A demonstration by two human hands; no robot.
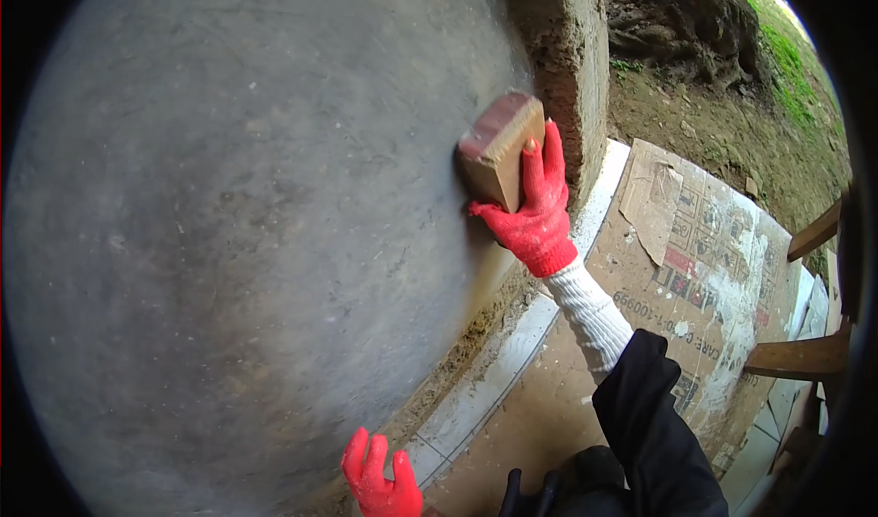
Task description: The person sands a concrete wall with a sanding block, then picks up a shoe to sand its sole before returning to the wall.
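Red-gloved right hand (538, 220) grips wooden block (497, 171) against grey wall (265, 206), near its right edge; left hand (384, 482) empty, fingers apart. Apparent step: rubbing; next stroke calls for even pressure.

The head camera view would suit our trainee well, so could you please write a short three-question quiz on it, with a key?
1. True or false: the right hand grips the block, while the left hand shows nothing in it.

2. What colour is the broad surface that fills the left side of the picture?
A. Red
B. Grey
C. Green

3. Which material carries the printed lettering in the right half of the picture?

Key:
1. True.
2. B.
3. Cardboard.
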